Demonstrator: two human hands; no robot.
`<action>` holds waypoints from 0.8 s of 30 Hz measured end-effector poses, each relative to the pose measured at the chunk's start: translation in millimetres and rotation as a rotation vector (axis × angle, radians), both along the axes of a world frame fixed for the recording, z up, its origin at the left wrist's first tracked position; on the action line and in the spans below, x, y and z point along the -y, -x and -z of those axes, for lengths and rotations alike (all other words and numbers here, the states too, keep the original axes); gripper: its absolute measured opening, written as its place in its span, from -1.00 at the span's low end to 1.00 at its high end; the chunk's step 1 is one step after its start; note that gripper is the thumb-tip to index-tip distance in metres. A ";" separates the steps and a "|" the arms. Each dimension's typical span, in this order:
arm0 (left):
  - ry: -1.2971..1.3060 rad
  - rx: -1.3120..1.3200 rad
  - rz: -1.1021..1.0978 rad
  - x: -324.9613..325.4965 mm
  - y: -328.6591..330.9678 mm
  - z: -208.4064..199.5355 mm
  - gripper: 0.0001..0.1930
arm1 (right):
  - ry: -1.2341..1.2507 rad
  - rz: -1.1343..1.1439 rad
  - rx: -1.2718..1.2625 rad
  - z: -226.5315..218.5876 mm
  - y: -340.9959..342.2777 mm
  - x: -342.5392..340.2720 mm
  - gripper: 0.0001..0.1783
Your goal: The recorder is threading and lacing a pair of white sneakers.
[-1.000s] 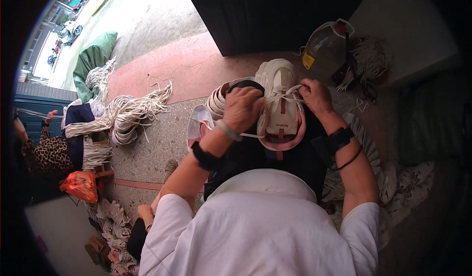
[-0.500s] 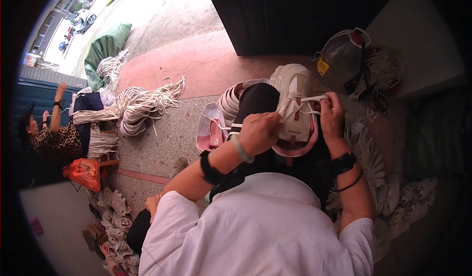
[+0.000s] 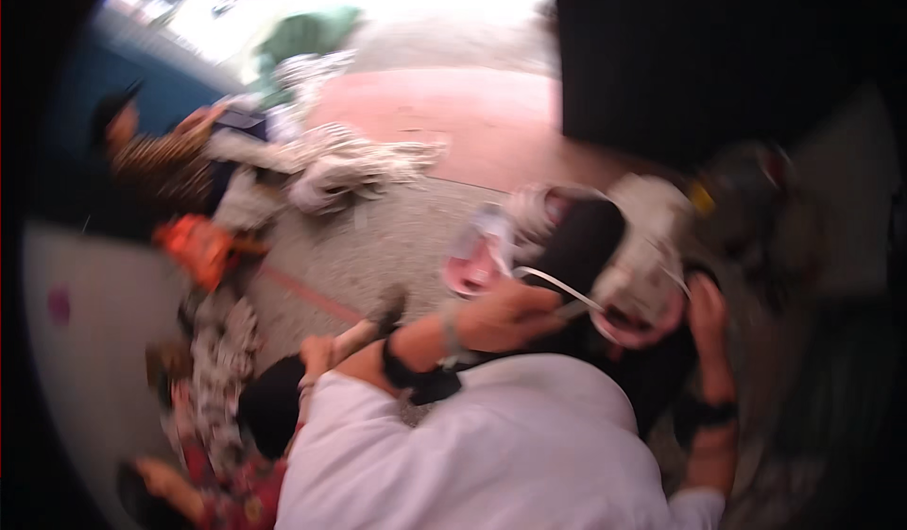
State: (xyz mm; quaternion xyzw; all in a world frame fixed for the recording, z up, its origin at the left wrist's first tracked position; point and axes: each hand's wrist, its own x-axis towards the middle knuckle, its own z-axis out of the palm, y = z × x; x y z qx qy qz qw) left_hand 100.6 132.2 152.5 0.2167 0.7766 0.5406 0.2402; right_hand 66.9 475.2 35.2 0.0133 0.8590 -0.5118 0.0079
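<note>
A beige shoe upper (image 3: pixel 635 265) with a pink lining lies over my lap, blurred by motion. To its left is my left hand (image 3: pixel 515 315), fingers closed, with a pale strip that looks like a shoelace running from the fingertips to the upper. Another white shoelace (image 3: pixel 553 284) stretches between the upper and a second, pink-lined upper (image 3: pixel 475 261) further left. My right hand (image 3: pixel 707 311) is at the right edge of the beige upper, touching or close to it. Motion blur hides how its fingers are set.
Bundles of white laces (image 3: pixel 350 166) lie on the floor ahead left, near a seated person (image 3: pixel 165 166). An orange bag (image 3: pixel 196 247) is below them. Another person's patterned sleeve (image 3: pixel 236 487) shows at lower left, beside a pile of pale uppers (image 3: pixel 222 369). A dark panel (image 3: pixel 709 58) stands ahead right.
The whole view has swung, shifting the scene rightward and blurring it. My right hand has come down from the raised lace to the upper's side. At lower left, more of the nearby person shows.
</note>
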 end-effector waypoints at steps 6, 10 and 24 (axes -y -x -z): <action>-0.415 -0.216 0.042 -5.7 -1.7 -46.8 -0.93 | 0.401 -0.202 0.016 -84.6 -43.8 -55.8 -0.69; -0.925 0.139 0.149 -6.9 3.2 -74.2 -0.95 | 0.991 -0.591 -0.142 -122.6 -13.2 70.1 -0.76; -1.588 -0.556 0.078 68.4 -20.5 -184.5 -0.82 | 2.788 -1.819 0.622 -307.6 -27.9 416.3 -0.86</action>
